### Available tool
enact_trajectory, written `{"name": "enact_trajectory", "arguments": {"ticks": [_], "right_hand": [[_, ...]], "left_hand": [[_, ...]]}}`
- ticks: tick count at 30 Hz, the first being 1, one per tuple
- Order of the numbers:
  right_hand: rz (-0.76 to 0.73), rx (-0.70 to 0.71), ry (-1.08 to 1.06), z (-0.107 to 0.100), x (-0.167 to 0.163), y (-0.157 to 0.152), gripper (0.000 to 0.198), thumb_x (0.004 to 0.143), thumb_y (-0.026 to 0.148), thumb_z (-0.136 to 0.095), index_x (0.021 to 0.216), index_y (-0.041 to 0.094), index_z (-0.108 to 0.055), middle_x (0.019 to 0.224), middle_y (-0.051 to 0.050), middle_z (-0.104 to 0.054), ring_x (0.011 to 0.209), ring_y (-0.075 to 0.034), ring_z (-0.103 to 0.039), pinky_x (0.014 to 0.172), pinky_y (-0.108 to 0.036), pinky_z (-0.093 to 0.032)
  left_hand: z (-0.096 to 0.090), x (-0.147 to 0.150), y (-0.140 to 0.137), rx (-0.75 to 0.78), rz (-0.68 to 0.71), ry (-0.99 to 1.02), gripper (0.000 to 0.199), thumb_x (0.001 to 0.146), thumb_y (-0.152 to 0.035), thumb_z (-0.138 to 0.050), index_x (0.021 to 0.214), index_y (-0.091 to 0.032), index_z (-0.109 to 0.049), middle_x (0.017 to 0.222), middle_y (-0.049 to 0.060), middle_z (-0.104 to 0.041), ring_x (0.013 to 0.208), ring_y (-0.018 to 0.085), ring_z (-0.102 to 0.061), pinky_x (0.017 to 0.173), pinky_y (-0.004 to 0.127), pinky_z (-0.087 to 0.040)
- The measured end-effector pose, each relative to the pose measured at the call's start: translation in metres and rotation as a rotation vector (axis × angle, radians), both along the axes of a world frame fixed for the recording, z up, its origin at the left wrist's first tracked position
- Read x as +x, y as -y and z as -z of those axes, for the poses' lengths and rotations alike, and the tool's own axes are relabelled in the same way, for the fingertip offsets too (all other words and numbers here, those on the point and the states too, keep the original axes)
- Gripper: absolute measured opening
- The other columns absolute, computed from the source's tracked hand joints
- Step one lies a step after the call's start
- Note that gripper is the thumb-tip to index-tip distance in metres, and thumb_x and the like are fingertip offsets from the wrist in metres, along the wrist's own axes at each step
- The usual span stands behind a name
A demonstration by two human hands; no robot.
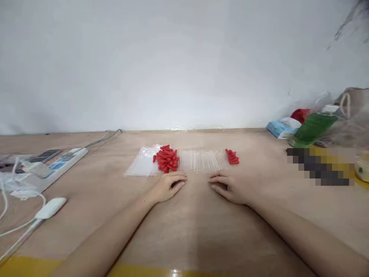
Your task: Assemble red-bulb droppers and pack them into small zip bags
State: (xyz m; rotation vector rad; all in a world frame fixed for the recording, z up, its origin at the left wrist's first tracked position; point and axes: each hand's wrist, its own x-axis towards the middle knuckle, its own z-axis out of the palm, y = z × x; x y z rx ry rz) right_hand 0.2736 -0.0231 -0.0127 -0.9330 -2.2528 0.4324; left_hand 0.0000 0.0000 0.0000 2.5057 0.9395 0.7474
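My left hand (170, 186) rests on the table just below a pile of small red caps (167, 158), its thumb apart from the fingers and nothing held. Under the left edge of that pile lie flat clear plastic bags (142, 162). Across from it, my right hand (228, 187) also lies on the tabletop, empty, with thumb and fingers parted. Beyond the gap between both hands, a row of thin clear tubes (203, 161) lies side by side. A smaller group of red caps (232, 157) sits at the row's right end, above my right hand.
At left are a white power strip (66, 165) with cables and a white charger-like piece (50, 208). Far right hold a blue tissue pack (280, 130), a green bottle (313, 129) and plastic bags. A pixelated patch covers something dark. The wall (184, 65) bounds the table's back.
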Motion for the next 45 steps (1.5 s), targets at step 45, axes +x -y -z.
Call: {"name": "enact_trajectory", "arguments": {"ticks": [45], "right_hand": [[-0.042, -0.131, 0.020, -0.008, -0.001, 0.000, 0.027, 0.082, 0.032, -0.049, 0.103, 0.022, -0.062, 0.107, -0.007, -0.060, 0.096, -0.017, -0.056, 0.083, -0.031, -0.046]], "left_hand": [[-0.012, 0.011, 0.015, -0.116, 0.060, -0.039, 0.027, 0.082, -0.032, -0.051, 0.106, -0.021, -0.061, 0.111, 0.006, -0.061, 0.101, 0.019, -0.056, 0.086, 0.032, -0.044]]}}
